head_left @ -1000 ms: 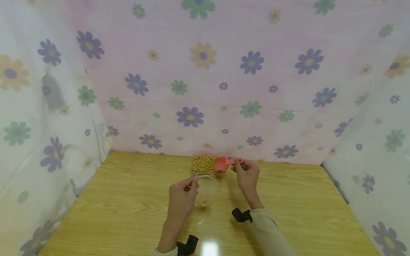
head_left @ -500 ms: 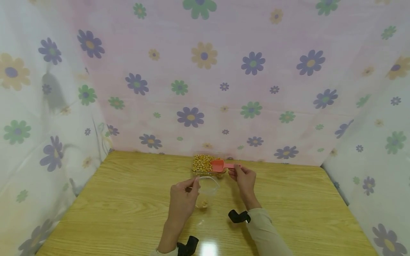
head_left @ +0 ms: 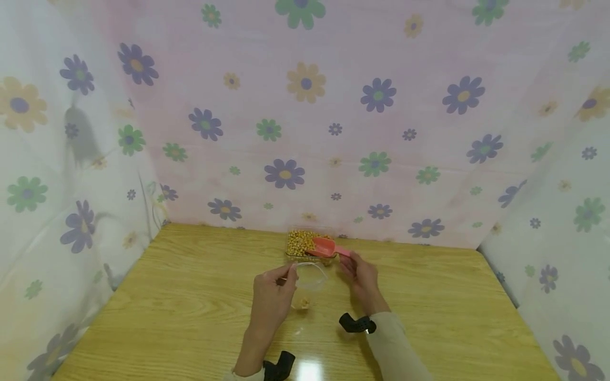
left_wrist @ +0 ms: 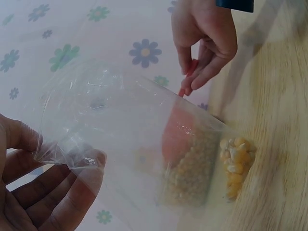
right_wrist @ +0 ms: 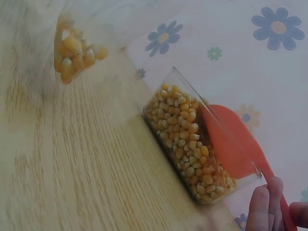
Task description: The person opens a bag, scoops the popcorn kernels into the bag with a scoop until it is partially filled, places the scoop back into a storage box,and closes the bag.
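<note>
My left hand [head_left: 271,296] pinches the rim of a clear plastic bag [left_wrist: 115,115], whose mouth is spread open. A few corn kernels [left_wrist: 236,161] lie in the bag's bottom corner, low over the table. Ahead of the bag stands a clear rectangular container [right_wrist: 195,92] with many corn kernels [right_wrist: 180,134] inside. My right hand [head_left: 364,275] grips a red scoop [head_left: 325,247] by its handle. The scoop's blade is down in the container, against the kernels at its right side, and the handle slants out over the rim.
The wood-grain table [head_left: 190,296] runs up to a flowered cloth [head_left: 333,106] behind the container, with more cloth on both sides. A black wrist mount [head_left: 278,365] sits on the left wrist and another black mount [head_left: 356,323] on the right.
My right hand has moved slightly left and down, and the scoop has moved left and lower into the corn with its handle now slanting down. My left hand and the bag have hardly moved.
</note>
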`<state>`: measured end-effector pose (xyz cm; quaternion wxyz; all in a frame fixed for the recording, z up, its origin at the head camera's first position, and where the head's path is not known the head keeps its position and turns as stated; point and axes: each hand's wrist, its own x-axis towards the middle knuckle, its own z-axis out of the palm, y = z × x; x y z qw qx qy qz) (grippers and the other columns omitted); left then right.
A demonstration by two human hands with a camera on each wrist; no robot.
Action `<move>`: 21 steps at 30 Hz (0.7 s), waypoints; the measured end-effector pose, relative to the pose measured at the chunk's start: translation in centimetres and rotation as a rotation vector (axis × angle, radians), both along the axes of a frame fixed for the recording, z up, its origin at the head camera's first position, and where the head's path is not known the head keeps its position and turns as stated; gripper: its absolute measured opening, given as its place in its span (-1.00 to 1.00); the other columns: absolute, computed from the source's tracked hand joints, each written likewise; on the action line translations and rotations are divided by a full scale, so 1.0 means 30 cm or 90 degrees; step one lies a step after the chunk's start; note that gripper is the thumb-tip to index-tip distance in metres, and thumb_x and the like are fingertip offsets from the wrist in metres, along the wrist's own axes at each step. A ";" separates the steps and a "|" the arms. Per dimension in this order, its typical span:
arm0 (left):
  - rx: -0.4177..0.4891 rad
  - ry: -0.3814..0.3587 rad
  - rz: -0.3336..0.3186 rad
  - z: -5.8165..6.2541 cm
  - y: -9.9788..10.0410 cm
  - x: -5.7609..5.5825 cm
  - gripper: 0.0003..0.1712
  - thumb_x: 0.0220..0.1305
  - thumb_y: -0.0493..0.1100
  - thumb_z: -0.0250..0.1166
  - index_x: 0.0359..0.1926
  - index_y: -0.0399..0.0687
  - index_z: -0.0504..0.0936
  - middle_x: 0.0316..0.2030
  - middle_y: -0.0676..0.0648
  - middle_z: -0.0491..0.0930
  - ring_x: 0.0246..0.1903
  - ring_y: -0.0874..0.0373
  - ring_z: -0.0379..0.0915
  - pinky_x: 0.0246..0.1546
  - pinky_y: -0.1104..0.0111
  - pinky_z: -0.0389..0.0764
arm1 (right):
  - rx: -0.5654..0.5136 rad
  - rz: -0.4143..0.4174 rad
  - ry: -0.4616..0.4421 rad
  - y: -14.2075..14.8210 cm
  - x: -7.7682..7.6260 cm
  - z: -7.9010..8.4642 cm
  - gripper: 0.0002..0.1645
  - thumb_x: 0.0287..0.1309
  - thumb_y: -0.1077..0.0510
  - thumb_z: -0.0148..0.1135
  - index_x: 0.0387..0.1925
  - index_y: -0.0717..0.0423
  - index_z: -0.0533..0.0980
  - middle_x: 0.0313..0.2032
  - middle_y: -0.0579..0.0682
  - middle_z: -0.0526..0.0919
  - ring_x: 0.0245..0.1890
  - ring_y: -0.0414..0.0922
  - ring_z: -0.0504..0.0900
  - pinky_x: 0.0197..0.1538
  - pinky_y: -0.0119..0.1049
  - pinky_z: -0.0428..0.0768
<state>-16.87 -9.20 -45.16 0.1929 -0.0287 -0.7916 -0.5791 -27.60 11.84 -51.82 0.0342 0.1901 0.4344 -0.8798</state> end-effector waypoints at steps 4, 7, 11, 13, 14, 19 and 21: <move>0.002 -0.003 -0.002 0.004 0.000 0.006 -0.71 0.49 -0.15 0.24 -0.08 -0.27 0.80 -0.43 -0.11 0.75 -0.55 0.28 0.62 -0.64 0.43 0.56 | -0.041 0.019 0.001 0.002 0.011 -0.002 -0.80 0.52 0.19 0.08 -0.14 0.21 0.60 -0.43 -0.01 0.78 -0.41 -0.22 0.75 -0.11 -0.35 0.71; 0.003 -0.005 -0.003 0.006 0.001 0.006 -0.70 0.49 -0.14 0.24 -0.07 -0.26 0.80 -0.43 -0.09 0.74 -0.55 0.27 0.62 -0.65 0.43 0.56 | -0.043 0.031 0.006 0.003 0.019 0.001 -0.76 0.54 0.17 0.06 -0.18 0.16 0.63 -0.40 -0.02 0.80 -0.43 -0.25 0.74 -0.18 -0.39 0.70; 0.006 0.001 -0.005 0.008 0.002 0.006 -0.69 0.49 -0.13 0.24 -0.08 -0.26 0.80 -0.43 -0.10 0.75 -0.56 0.28 0.61 -0.66 0.44 0.55 | -0.045 0.040 0.008 0.003 0.031 0.010 -0.69 0.56 0.13 0.02 -0.26 0.09 0.65 -0.39 -0.06 0.80 -0.45 -0.28 0.71 -0.22 -0.42 0.68; 0.007 0.004 -0.005 0.009 0.002 0.007 -0.69 0.49 -0.13 0.24 -0.08 -0.27 0.80 -0.42 -0.11 0.75 -0.56 0.29 0.60 -0.66 0.45 0.55 | -0.045 0.040 0.010 0.002 0.036 0.017 -0.67 0.57 0.11 0.00 -0.25 0.07 0.66 -0.39 -0.08 0.80 -0.45 -0.29 0.70 -0.22 -0.43 0.68; 0.008 0.006 -0.006 0.009 0.001 0.007 -0.68 0.49 -0.12 0.23 -0.08 -0.28 0.80 -0.41 -0.12 0.75 -0.57 0.29 0.60 -0.66 0.45 0.55 | -0.044 0.039 0.011 0.002 0.039 0.021 -0.66 0.57 0.10 0.00 -0.26 0.06 0.66 -0.39 -0.09 0.80 -0.45 -0.29 0.70 -0.22 -0.42 0.68; 0.008 0.002 -0.001 0.004 -0.007 0.002 -0.69 0.49 -0.14 0.24 -0.10 -0.30 0.80 -0.42 -0.16 0.75 -0.57 0.29 0.60 -0.65 0.44 0.55 | -0.050 0.033 0.026 0.004 0.067 0.050 -0.64 0.57 0.08 0.01 -0.30 -0.01 0.69 -0.39 -0.12 0.80 -0.45 -0.29 0.68 -0.16 -0.41 0.67; 0.008 0.002 0.002 0.000 -0.013 0.000 -0.69 0.49 -0.14 0.24 -0.09 -0.32 0.79 -0.42 -0.16 0.75 -0.57 0.28 0.60 -0.64 0.45 0.56 | -0.055 0.030 0.033 0.005 0.085 0.069 -0.64 0.56 0.07 0.03 -0.30 -0.02 0.70 -0.39 -0.13 0.80 -0.45 -0.29 0.67 -0.15 -0.41 0.67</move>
